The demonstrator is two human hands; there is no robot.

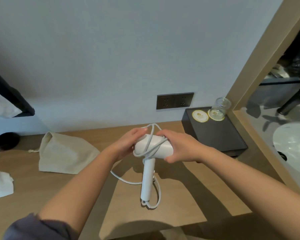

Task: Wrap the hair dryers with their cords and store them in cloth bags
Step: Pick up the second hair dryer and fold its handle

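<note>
Left hand (128, 144) and right hand (178, 146) clasp hair dryer (152, 148) head, pinning cord (150, 142) loops; cloth bag (64, 153) waits nearby

Counter (93, 187) open btwn cloth bag (64, 153), black tray (215, 135).

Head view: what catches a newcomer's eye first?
The white hair dryer at the centre, held over the counter by the left hand and right hand, its cord looped around the barrel. Then the cloth bag lying on the counter to its left, and a glass on the black tray at right.
</note>
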